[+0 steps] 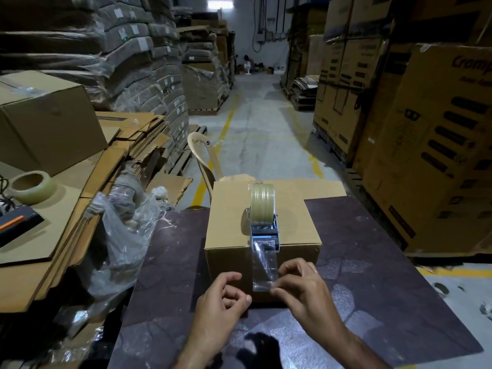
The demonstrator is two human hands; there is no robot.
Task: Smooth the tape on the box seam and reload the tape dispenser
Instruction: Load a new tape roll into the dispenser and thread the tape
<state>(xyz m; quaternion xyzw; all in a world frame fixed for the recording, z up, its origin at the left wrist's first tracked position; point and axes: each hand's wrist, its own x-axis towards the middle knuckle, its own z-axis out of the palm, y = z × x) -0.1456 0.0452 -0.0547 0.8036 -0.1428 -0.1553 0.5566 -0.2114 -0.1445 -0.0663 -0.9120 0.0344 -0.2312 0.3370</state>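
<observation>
My right hand [300, 286] pinches the tape [262, 265] end at the box [229, 235] front (dispenser [263, 219] sits on top), left hand [223, 294] curled, empty.

Two hands [223, 296] [302, 287], two tape rolls [262, 202] [32, 187], one dispenser [264, 233]

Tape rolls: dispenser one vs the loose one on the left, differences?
The mounted roll stands on edge in the dispenser on the box; the loose roll lies flat on cardboard, core hole up. The mounted roll feeds a tape strip down the box front, pinched by the right hand; the loose roll shows no free tail. Both are clear, yellowish tape.
</observation>
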